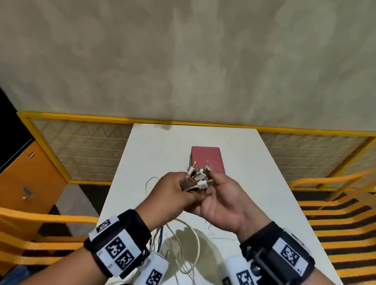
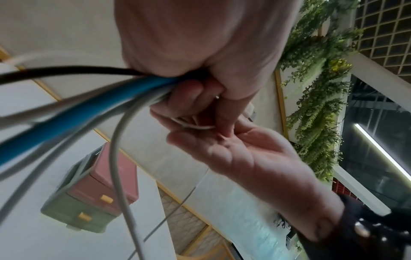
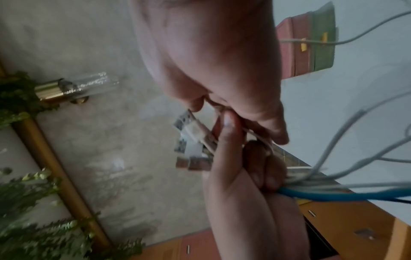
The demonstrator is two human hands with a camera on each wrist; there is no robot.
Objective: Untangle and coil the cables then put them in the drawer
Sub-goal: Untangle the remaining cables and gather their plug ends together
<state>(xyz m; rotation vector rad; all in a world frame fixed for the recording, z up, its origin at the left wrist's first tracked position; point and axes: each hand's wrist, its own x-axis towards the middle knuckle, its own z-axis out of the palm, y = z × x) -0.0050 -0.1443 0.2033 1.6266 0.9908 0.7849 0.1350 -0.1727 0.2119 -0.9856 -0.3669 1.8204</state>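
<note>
Both hands meet above the white table (image 1: pixel 277 188). My left hand (image 1: pixel 187 185) grips a bundle of cables just below their plugs (image 1: pixel 197 178), which stick up in a cluster. In the left wrist view its fist (image 2: pixel 195 91) closes round a black, a blue (image 2: pixel 77 114) and several white cables. My right hand (image 1: pixel 211 177) pinches at the plug ends from the right; in the right wrist view its fingertips (image 3: pixel 222 105) nip a thin end beside the plugs (image 3: pixel 193 146). Loose white cable loops (image 1: pixel 198 243) trail onto the table below. The small drawer unit (image 1: pixel 205 159), pink on top and green below (image 2: pixel 93 193), stands just beyond the hands.
An orange cabinet (image 1: pixel 26 175) stands left of the table. A yellow-framed mesh railing (image 1: pixel 76 138) runs behind it. Orange slatted seating (image 1: pixel 340 222) flanks the table on the right, and more (image 1: pixel 31 218) on the left. A plain wall fills the background.
</note>
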